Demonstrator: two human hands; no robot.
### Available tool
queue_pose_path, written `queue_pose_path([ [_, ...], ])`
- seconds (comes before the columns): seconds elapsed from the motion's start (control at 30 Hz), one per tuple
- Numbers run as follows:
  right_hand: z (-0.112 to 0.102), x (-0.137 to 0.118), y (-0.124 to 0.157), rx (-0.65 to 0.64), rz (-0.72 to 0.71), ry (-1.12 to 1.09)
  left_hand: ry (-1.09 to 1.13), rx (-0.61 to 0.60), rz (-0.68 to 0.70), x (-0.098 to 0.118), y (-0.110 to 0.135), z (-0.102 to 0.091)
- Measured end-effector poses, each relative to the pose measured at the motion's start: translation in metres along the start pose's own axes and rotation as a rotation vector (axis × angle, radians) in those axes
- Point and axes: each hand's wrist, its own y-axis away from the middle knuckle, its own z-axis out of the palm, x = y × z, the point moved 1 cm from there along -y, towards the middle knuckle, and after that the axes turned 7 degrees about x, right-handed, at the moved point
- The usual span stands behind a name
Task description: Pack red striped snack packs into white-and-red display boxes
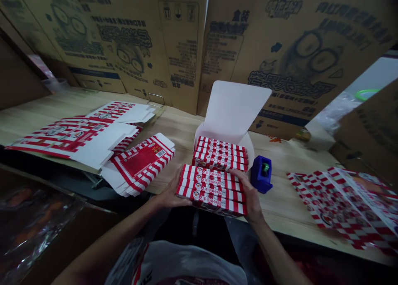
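Note:
Between my two hands is a row of several small red-and-white striped boxes, pressed together with their narrow sides up. My left hand grips the row's left end, and my right hand closes on its right end. Just beyond the row stands an open carton with its white lid raised. A similar row of striped boxes sits inside it, towards the front. The held row hides the carton's near side.
A blue tape dispenser stands right of the carton. Flat striped cartons and a stack of folded small boxes lie left. More striped sheets lie right. Large brown cardboard walls the table's back.

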Motion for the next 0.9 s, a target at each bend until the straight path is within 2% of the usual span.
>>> queue_pose_path([
  [0.13,-0.002,0.001,-0.002,0.002,-0.022,0.033,-0.04,0.01,-0.006,-0.005,0.0,0.001],
  [0.2,-0.006,-0.003,-0.005,-0.041,-0.074,0.093,-0.033,0.02,0.005,-0.007,0.0,0.001],
  [0.4,-0.016,-0.033,-0.019,-0.417,-0.226,0.525,0.0,0.045,0.037,-0.015,0.001,0.003],
  [0.53,-0.01,-0.052,-0.031,-0.598,-0.289,0.744,-0.019,0.057,0.084,-0.016,0.001,0.004],
  [0.67,0.005,-0.064,-0.043,-0.664,-0.317,0.828,-0.009,0.067,0.078,-0.01,0.0,0.004],
  [0.9,0.022,-0.078,-0.049,-0.692,-0.329,1.013,0.002,0.078,0.094,-0.002,-0.001,0.002],
])
